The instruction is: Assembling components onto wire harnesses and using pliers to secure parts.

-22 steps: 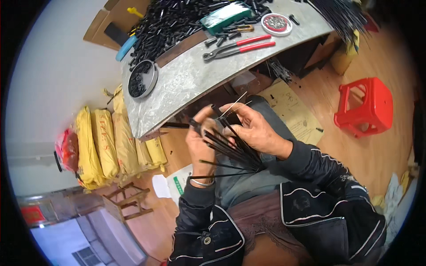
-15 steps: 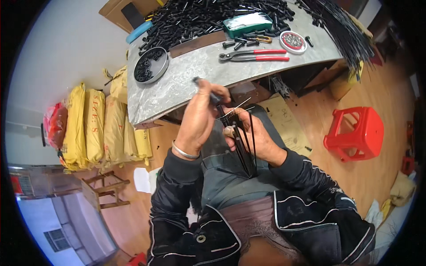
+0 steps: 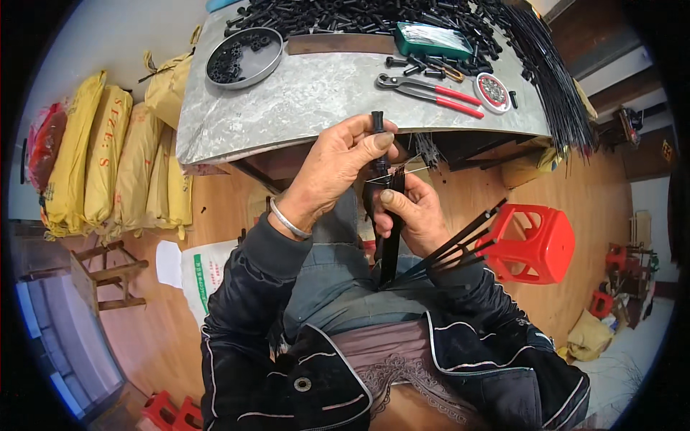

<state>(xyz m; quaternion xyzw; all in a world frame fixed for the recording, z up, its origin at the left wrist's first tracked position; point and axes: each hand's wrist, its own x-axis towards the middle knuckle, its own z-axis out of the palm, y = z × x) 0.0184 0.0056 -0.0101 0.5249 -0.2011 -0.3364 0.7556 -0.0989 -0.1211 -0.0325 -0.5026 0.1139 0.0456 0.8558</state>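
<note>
My left hand (image 3: 332,164), with a bangle at the wrist, pinches a black flanged plastic tube (image 3: 378,123) between thumb and fingers. It stands upright just beyond the table's near edge. Below it, my right hand (image 3: 417,212) is closed round a bundle of thin black rods (image 3: 389,248) that look like umbrella ribs, thumb pressed on the front. A thin bright wire (image 3: 413,170) crosses where the tube meets the rods. Loose ends of the rods (image 3: 467,237) fan out over my right forearm. Whether the tube and rods are joined is hidden by my fingers.
On the grey table (image 3: 316,108) are a pile of black tubes (image 3: 345,18), a round dish (image 3: 244,59), a brown strip (image 3: 341,44), a green box (image 3: 434,41), red-handled pincers (image 3: 438,95), a cup of small metal pieces (image 3: 493,93) and long rods (image 3: 557,79). A red stool (image 3: 535,244) stands right.
The tube has swung from a leftward tilt to upright, my left hand rising with it. The loose rods now spread to the right over my forearm. The whole view has shifted.
</note>
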